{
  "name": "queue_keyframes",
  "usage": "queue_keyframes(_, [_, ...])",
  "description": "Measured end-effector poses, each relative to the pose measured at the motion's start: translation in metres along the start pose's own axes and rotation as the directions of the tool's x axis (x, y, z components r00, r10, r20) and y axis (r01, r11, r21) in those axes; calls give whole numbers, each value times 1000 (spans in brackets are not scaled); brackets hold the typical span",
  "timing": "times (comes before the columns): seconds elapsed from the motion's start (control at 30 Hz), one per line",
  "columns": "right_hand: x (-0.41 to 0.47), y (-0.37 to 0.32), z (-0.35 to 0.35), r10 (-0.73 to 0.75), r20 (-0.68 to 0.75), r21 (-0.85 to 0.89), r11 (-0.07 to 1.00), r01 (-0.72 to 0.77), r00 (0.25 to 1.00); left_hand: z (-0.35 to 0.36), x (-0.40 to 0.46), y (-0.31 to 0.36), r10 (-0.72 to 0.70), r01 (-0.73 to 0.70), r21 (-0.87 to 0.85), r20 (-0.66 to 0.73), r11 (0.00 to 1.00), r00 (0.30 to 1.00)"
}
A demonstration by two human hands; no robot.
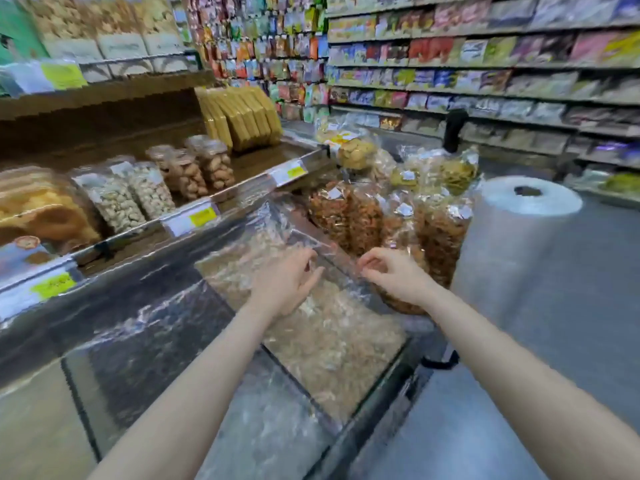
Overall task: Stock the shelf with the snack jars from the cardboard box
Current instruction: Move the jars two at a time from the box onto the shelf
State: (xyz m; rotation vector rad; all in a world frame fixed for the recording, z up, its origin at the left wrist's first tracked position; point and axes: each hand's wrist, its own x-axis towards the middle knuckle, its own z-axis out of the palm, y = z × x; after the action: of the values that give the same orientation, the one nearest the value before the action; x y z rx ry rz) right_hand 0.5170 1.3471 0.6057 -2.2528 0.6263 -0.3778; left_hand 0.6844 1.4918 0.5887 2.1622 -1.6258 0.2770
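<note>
Clear snack jars of pale nuts [138, 195] and of brown cookies [204, 168] stand on the wooden shelf [249, 161] at the left. No cardboard box is in view. Both my hands are over a clear plastic cover [311, 244] on a bin of light-brown snacks [332, 341] below the shelf. My left hand [282, 284] lies on the cover with its fingers loosely apart and holds nothing. My right hand [393, 273] pinches the cover's far right edge between thumb and fingers. The picture is blurred.
Bags of orange-brown fried snacks [363, 216] stand behind the bin, with yellow snack bags [446, 171] further back. A big roll of clear plastic [516, 244] stands to the right. Yellow price tags [194, 216] line the shelf edge. Shelves of packets [485, 64] fill the back wall.
</note>
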Motion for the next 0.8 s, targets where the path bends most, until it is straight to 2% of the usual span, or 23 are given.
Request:
queue_keyframes(0.17, [-122,53,-20,171,-124,-2,985,-173,977,43,-17,92,210,-196,-145,86,970,974])
queue_keyframes(0.3, [-209,91,-45,334,-252,26,940,-339,908,78,-20,172,360,-309,-279,157,909,920])
queue_keyframes(0.47, [-309,133,-87,493,-403,95,860,-501,771,114,-15,286,542,-445,-392,181,805,821])
queue_keyframes(0.7, [-453,191,-156,613,-551,174,748,-640,566,160,-22,466,704,-542,-524,172,658,689])
queue_keyframes(0.8, [-518,215,-187,643,-581,194,705,-682,499,176,-36,550,725,-532,-570,173,626,667])
